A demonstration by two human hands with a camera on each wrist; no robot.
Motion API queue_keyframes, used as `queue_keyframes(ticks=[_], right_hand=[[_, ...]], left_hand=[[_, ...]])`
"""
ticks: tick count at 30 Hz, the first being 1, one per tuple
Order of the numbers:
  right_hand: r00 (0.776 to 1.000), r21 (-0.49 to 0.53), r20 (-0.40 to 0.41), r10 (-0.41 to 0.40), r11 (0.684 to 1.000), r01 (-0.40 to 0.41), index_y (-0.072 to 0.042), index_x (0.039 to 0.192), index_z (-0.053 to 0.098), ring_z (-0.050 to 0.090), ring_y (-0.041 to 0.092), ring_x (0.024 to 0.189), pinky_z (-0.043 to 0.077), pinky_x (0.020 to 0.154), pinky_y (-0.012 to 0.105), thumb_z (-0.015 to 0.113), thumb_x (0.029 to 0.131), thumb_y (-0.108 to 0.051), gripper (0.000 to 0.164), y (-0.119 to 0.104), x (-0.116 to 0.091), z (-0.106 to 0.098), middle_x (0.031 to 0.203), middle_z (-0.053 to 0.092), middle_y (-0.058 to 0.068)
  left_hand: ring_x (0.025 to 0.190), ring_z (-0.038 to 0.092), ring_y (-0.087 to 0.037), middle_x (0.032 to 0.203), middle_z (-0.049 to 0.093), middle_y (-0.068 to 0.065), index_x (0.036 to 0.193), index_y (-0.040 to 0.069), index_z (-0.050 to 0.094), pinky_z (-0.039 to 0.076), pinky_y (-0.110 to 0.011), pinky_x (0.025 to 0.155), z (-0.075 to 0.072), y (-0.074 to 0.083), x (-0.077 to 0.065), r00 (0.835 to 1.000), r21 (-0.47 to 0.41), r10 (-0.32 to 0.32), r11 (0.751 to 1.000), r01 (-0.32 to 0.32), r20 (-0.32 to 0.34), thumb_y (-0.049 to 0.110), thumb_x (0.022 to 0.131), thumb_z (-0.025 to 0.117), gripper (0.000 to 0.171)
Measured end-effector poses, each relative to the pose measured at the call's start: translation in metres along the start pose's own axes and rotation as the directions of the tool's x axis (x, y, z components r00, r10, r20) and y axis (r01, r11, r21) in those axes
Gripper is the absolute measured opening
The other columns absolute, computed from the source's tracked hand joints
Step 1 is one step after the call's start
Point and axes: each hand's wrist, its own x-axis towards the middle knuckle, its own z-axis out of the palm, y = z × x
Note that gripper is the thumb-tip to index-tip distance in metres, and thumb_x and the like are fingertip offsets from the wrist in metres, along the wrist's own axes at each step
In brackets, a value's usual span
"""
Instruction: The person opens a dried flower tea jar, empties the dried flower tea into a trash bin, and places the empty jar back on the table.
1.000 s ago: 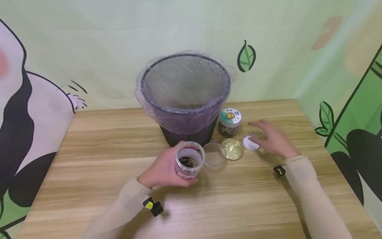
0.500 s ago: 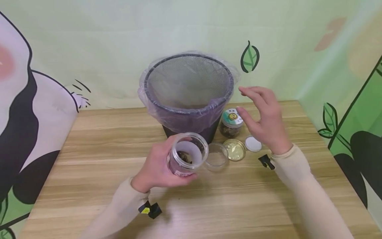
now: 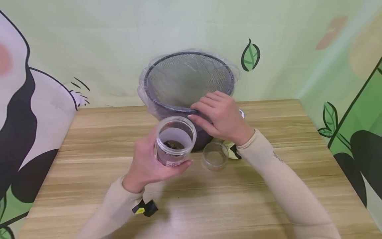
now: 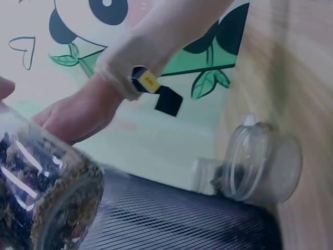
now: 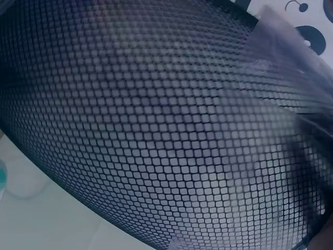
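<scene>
My left hand (image 3: pixel 146 162) grips a clear jar (image 3: pixel 174 141) around its side, holding it above the table with its open mouth facing up. Dark, crumbly dried bits lie at the bottom; the left wrist view shows the jar (image 4: pixel 47 198) close up and tilted, with brown and black pieces inside. The right hand (image 3: pixel 222 116) is just right of the jar's mouth, its fingers bent, the thumb apart from them and nothing visible between. In the head view it overlaps the bin's front rim; in the left wrist view the right hand (image 4: pixel 83 114) reaches past the jar.
A black mesh waste bin (image 3: pixel 155 106) with a clear liner (image 3: pixel 142 86) stands behind both hands. A clear round container (image 3: pixel 215 156) and a gold lid (image 3: pixel 230 150) lie on the wooden table (image 3: pixel 98 146). The lidded jar's white-and-green top (image 3: pixel 242 114) is mostly hidden by the right hand.
The right hand has swung up from beside the white lid and leftward to the jar's mouth, now covering the lidded jar and white lid. The left hand has moved the jar up and left.
</scene>
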Motion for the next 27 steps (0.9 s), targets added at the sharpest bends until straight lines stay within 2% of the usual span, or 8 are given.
queue_keyframes(ticks=[3,9,13,16,19,21,24,27], right_hand=[[1.0,-0.032,0.006,-0.002,0.999,0.002,-0.007,0.085,0.068,0.06,0.022,0.065,0.049,0.06,0.037,0.043,0.11,-0.043,0.05,0.001,0.0,0.004,0.074,0.066,0.002],[1.0,-0.075,0.018,0.015,0.997,-0.014,-0.01,0.076,0.057,0.052,0.02,0.058,0.044,0.054,0.035,0.041,0.111,-0.042,0.05,0.001,0.0,0.007,0.066,0.055,0.0],[0.999,-0.088,0.022,0.025,0.996,-0.023,-0.01,0.075,0.055,0.051,0.02,0.058,0.042,0.053,0.034,0.04,0.111,-0.043,0.051,0.001,0.001,0.007,0.065,0.052,0.0],[1.0,-0.085,0.02,0.021,0.996,-0.02,-0.01,0.074,0.053,0.048,0.02,0.057,0.04,0.052,0.033,0.04,0.111,-0.043,0.051,0.001,0.001,0.007,0.064,0.049,-0.001],[1.0,-0.077,0.015,0.019,0.997,-0.017,-0.011,0.073,0.052,0.046,0.019,0.055,0.037,0.051,0.032,0.041,0.111,-0.043,0.051,0.001,0.001,0.008,0.062,0.046,-0.001],[1.0,-0.074,0.011,0.018,0.997,-0.018,-0.011,0.072,0.051,0.045,0.019,0.054,0.035,0.05,0.031,0.04,0.111,-0.043,0.052,0.001,0.002,0.008,0.062,0.045,-0.001],[1.0,-0.074,0.007,0.018,0.997,-0.018,-0.011,0.072,0.051,0.044,0.018,0.054,0.034,0.05,0.031,0.04,0.111,-0.043,0.052,0.001,0.002,0.009,0.061,0.044,-0.001],[1.0,-0.075,0.011,0.017,0.997,-0.016,-0.011,0.072,0.051,0.043,0.017,0.055,0.035,0.05,0.031,0.04,0.111,-0.042,0.051,0.001,0.002,0.009,0.061,0.044,-0.002]], left_hand=[[0.1,0.072,-0.024,0.117,0.073,-0.016,0.135,-0.006,0.058,0.056,-0.025,0.097,-0.005,0.002,0.004,0.998,0.043,-0.008,0.999,0.01,-0.058,0.045,0.075,0.089,0.085],[0.103,0.07,-0.026,0.121,0.072,-0.016,0.138,-0.005,0.056,0.055,-0.026,0.098,-0.013,0.001,0.01,0.989,0.151,-0.029,0.987,0.051,-0.142,0.037,0.073,0.089,0.084],[0.105,0.069,-0.028,0.124,0.071,-0.016,0.139,-0.003,0.055,0.053,-0.026,0.1,-0.02,0.002,0.018,0.969,0.227,-0.059,0.967,0.115,-0.239,0.029,0.069,0.088,0.083],[0.11,0.067,-0.029,0.131,0.069,-0.014,0.14,-0.001,0.055,0.052,-0.031,0.103,-0.028,0.001,0.029,0.944,0.261,-0.061,0.953,0.151,-0.325,0.025,0.069,0.088,0.083],[0.115,0.066,-0.029,0.136,0.066,-0.011,0.144,0.003,0.052,0.052,-0.036,0.103,-0.037,-0.002,0.04,0.92,0.327,-0.056,0.925,0.194,-0.388,0.025,0.071,0.089,0.084],[0.118,0.065,-0.027,0.135,0.065,-0.011,0.145,0.004,0.048,0.052,-0.038,0.103,-0.043,-0.005,0.047,0.912,0.372,-0.056,0.901,0.221,-0.407,0.026,0.075,0.089,0.084],[0.121,0.063,-0.026,0.133,0.064,-0.014,0.142,0.006,0.044,0.051,-0.039,0.105,-0.05,-0.01,0.056,0.912,0.434,-0.051,0.868,0.243,-0.408,0.026,0.08,0.087,0.078],[0.119,0.062,-0.029,0.129,0.066,-0.015,0.137,0.008,0.047,0.046,-0.039,0.106,-0.052,-0.016,0.064,0.92,0.482,-0.019,0.847,0.223,-0.392,0.022,0.081,0.085,0.069]])
